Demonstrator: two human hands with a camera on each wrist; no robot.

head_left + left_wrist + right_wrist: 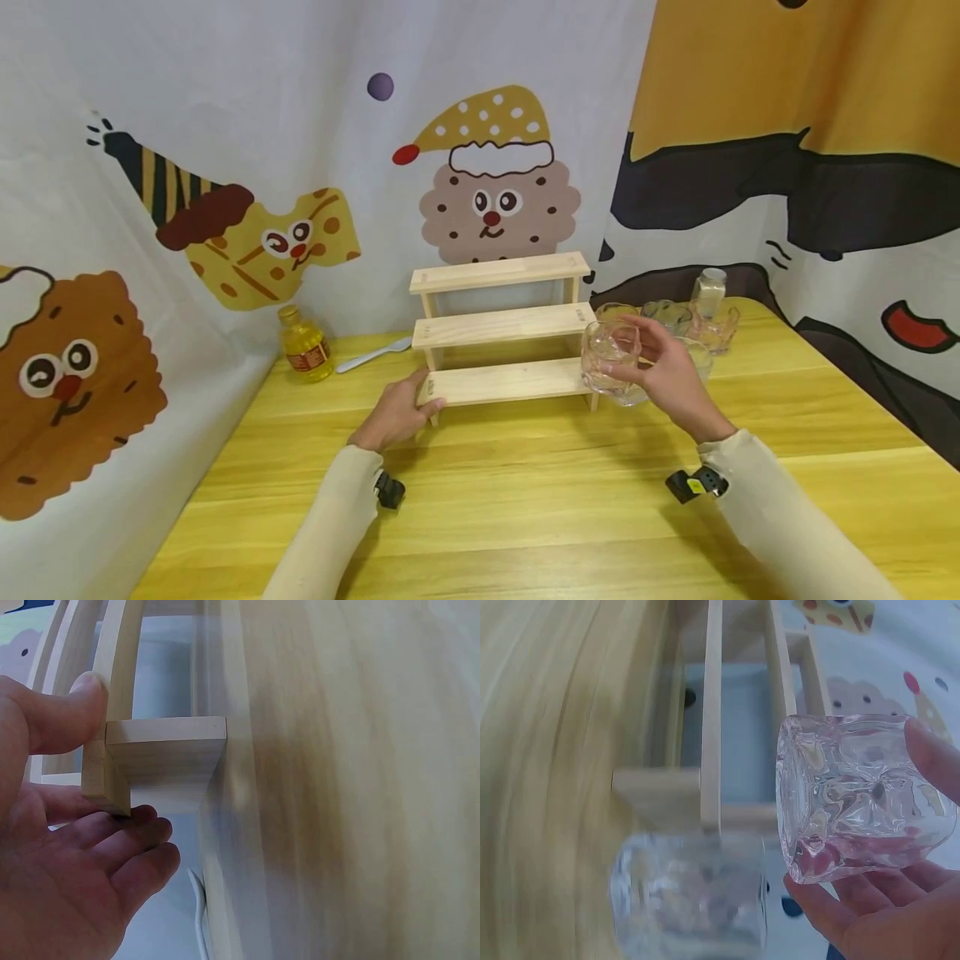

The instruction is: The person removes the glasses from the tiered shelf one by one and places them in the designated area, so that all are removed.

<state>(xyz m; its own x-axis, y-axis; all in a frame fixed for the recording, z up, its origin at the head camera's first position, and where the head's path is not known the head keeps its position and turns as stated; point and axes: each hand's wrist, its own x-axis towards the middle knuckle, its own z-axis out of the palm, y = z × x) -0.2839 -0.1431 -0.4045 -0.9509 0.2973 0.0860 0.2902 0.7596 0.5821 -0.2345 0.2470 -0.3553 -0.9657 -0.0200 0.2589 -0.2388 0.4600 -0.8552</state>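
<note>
A three-tier wooden step shelf (502,382) stands on the table. My left hand (393,411) grips the left end of its lowest board; in the left wrist view the thumb (64,720) lies on one face and the fingers reach round the other side. With my right hand (671,375) I hold a clear, pink-tinted drinking glass (609,354) at the right end of the lowest board, thumb and fingers on opposite sides. In the right wrist view, another clear glass (690,900) stands beside the shelf end. Whether the held glass touches the board I cannot tell.
Several more glasses (666,317) cluster right of the shelf, with a lidded jar (708,292) behind them. At the back left are a bottle of yellow liquid (306,346) and a white plastic utensil (373,355). A printed curtain (300,67) hangs behind the table (510,517).
</note>
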